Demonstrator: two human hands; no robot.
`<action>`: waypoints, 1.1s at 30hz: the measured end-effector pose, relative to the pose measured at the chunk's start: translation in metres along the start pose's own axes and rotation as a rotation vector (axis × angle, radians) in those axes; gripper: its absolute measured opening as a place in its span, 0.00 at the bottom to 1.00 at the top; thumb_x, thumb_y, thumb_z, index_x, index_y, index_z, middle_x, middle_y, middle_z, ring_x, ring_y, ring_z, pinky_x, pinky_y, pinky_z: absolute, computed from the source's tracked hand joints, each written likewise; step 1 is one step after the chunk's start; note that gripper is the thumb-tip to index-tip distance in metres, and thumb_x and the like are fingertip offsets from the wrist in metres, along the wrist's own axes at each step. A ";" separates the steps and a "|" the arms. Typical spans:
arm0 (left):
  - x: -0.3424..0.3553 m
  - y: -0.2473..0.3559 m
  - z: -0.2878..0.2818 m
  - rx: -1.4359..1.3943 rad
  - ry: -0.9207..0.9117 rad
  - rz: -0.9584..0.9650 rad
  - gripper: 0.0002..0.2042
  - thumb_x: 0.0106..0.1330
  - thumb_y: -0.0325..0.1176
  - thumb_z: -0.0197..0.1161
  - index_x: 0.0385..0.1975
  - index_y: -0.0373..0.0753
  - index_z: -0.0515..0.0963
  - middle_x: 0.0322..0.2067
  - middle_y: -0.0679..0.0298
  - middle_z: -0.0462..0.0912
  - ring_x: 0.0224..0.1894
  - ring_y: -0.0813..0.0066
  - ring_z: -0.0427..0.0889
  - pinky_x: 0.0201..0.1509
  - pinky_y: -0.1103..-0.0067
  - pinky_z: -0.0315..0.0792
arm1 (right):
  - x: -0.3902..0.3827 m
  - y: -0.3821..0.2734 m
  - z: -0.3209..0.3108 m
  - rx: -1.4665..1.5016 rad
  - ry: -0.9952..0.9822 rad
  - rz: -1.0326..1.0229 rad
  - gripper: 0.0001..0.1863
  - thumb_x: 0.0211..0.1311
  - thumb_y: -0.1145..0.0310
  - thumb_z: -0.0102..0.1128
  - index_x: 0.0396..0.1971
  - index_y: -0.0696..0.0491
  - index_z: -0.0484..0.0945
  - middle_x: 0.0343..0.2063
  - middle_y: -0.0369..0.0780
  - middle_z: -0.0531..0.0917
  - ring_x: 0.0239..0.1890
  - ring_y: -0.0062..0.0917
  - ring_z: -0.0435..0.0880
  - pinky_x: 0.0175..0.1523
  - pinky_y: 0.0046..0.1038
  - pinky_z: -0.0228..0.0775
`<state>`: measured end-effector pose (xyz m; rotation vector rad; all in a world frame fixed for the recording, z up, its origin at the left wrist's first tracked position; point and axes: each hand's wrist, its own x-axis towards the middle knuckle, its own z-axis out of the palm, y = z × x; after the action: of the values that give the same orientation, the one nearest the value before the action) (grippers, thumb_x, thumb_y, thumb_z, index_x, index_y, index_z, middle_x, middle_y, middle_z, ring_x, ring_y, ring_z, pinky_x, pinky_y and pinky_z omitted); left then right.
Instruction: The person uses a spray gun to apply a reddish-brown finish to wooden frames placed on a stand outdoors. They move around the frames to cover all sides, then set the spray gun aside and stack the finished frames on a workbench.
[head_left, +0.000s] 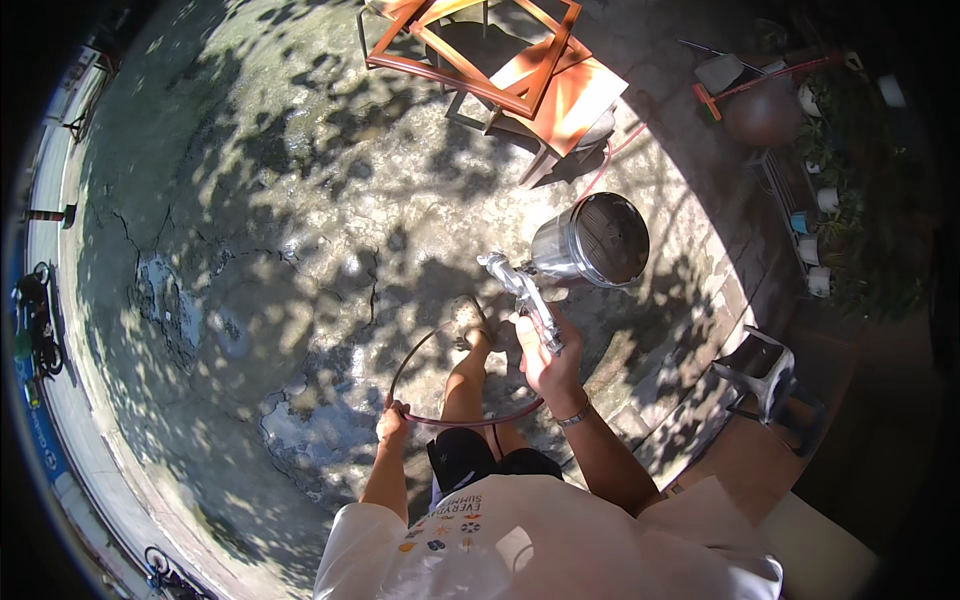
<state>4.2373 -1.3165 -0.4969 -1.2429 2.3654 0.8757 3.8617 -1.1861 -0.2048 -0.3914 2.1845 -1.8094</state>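
Observation:
My right hand (552, 368) is wrapped round the grip of a silver spray gun (524, 290), held out in front of my body. A reddish hose (470, 422) runs in a loop from below that hand to my left hand (393, 424). My left fingers are closed on the hose, low on my left side. Past the gun stands a shiny metal drum (556, 246) with a dark round top. The gun's front overlaps the drum's near side in the picture; I cannot tell whether they touch.
Ahead, a reddish-brown wooden frame (440, 75) rests on wooden stools (585, 95). A thin red hose (603, 165) trails behind the drum. A grey plastic stool (752, 362) stands at right, with potted plants (820, 200) beyond. Cracked concrete (250, 250) spreads leftward toward a motorcycle (38, 320).

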 end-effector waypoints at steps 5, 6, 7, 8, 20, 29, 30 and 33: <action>0.049 0.016 -0.036 -0.043 -0.053 0.284 0.13 0.69 0.39 0.57 0.31 0.34 0.75 0.50 0.48 0.80 0.53 0.43 0.77 0.56 0.60 0.72 | -0.051 0.014 -0.037 -0.124 0.162 -0.039 0.15 0.70 0.61 0.60 0.37 0.61 0.81 0.24 0.35 0.82 0.10 0.11 0.69 0.14 0.18 0.58; 0.055 0.012 -0.050 -0.011 -0.067 0.313 0.13 0.70 0.39 0.57 0.30 0.35 0.75 0.48 0.48 0.80 0.52 0.44 0.77 0.56 0.60 0.72 | -0.061 0.014 -0.039 -0.090 0.187 0.037 0.17 0.70 0.59 0.60 0.37 0.61 0.81 0.26 0.36 0.84 0.10 0.12 0.69 0.14 0.19 0.58; 0.060 0.037 -0.063 0.023 -0.207 0.300 0.11 0.69 0.39 0.58 0.32 0.37 0.77 0.54 0.50 0.78 0.56 0.46 0.76 0.58 0.62 0.72 | -0.070 0.014 -0.049 -0.052 0.260 0.093 0.18 0.71 0.57 0.59 0.37 0.61 0.81 0.28 0.37 0.85 0.09 0.12 0.69 0.13 0.19 0.58; 0.068 0.040 -0.079 0.042 -0.245 0.307 0.10 0.69 0.39 0.58 0.33 0.38 0.78 0.57 0.52 0.77 0.59 0.49 0.74 0.60 0.63 0.70 | -0.076 0.005 -0.048 -0.020 0.334 0.153 0.20 0.70 0.55 0.60 0.35 0.61 0.82 0.23 0.36 0.82 0.10 0.12 0.70 0.14 0.20 0.58; 0.130 0.045 -0.152 0.107 -0.259 0.949 0.07 0.55 0.30 0.70 0.30 0.38 0.79 0.35 0.58 0.79 0.43 0.56 0.81 0.48 0.66 0.77 | -0.083 0.018 -0.040 0.044 0.817 0.183 0.20 0.71 0.57 0.59 0.41 0.63 0.78 0.32 0.41 0.85 0.07 0.13 0.67 0.10 0.17 0.58; 0.161 -0.092 -0.191 0.052 -0.828 0.688 0.14 0.66 0.43 0.66 0.31 0.37 0.77 0.36 0.57 0.77 0.43 0.55 0.80 0.46 0.63 0.72 | -0.030 0.012 0.068 -0.213 0.992 0.117 0.21 0.73 0.55 0.55 0.37 0.61 0.79 0.31 0.38 0.86 0.08 0.14 0.65 0.13 0.19 0.53; 0.167 -0.098 -0.205 0.011 -0.807 0.754 0.14 0.66 0.43 0.66 0.32 0.38 0.77 0.37 0.57 0.77 0.46 0.56 0.79 0.49 0.63 0.71 | -0.022 0.012 0.083 -0.213 1.031 0.196 0.20 0.74 0.56 0.55 0.37 0.61 0.79 0.31 0.38 0.85 0.08 0.14 0.66 0.13 0.20 0.54; 0.212 -0.044 -0.280 0.035 -0.867 0.649 0.16 0.64 0.47 0.68 0.35 0.38 0.79 0.40 0.57 0.77 0.48 0.56 0.78 0.50 0.65 0.71 | -0.012 0.022 0.125 -0.138 1.090 0.205 0.22 0.71 0.53 0.58 0.36 0.61 0.79 0.29 0.40 0.85 0.08 0.16 0.68 0.13 0.20 0.55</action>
<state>4.1522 -1.6502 -0.4149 0.0313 1.9856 1.2167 3.9193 -1.2911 -0.2487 1.0053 2.8193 -1.9780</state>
